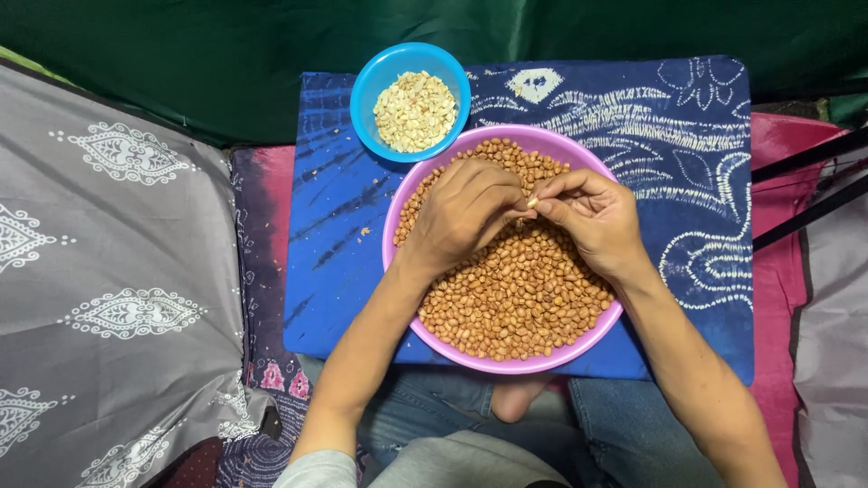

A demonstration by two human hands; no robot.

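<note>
Green cloth hangs behind us, and a blue mat lies across our lap. On the mat sits a pink bowl full of brown nuts. A small blue bowl touches its far rim, and it holds pale nuts with no skins.

Our left hand and right hand meet over the pink bowl. Both are pinched shut on one nut, held between the fingertips just above the brown pile. It looks pale, so we think we are rubbing its skin off right now.

We think lots of work is left, because the pink bowl is very full and the blue one is only partly filled.

For the next move, we judge the clean nut needs a short trip up and left to the blue bowl. We should hold it softly so it does not slip back into the brown pile.
</note>
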